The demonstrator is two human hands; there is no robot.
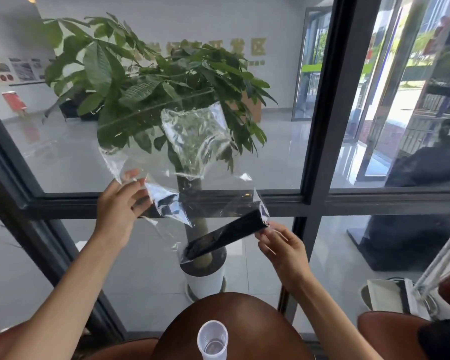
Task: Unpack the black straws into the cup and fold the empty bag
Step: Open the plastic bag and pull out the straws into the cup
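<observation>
A clear plastic bag (192, 141) hangs in the air in front of me, crumpled and stretched between both hands. My left hand (120, 203) pinches its upper left edge. A bundle of black straws (226, 235) lies slanted inside the bag's lower right part. My right hand (278, 245) pinches the bag's corner at the upper end of the straws. A clear plastic cup (212, 339) stands upright and empty on the brown round table (244, 315), below the hands.
A glass wall with dark frames (322, 126) stands close ahead. Behind the glass is a leafy potted plant (146, 81) in a white pot (205, 281). Brown seats (390, 331) flank the table; a tilted white pole (442, 266) rises at right.
</observation>
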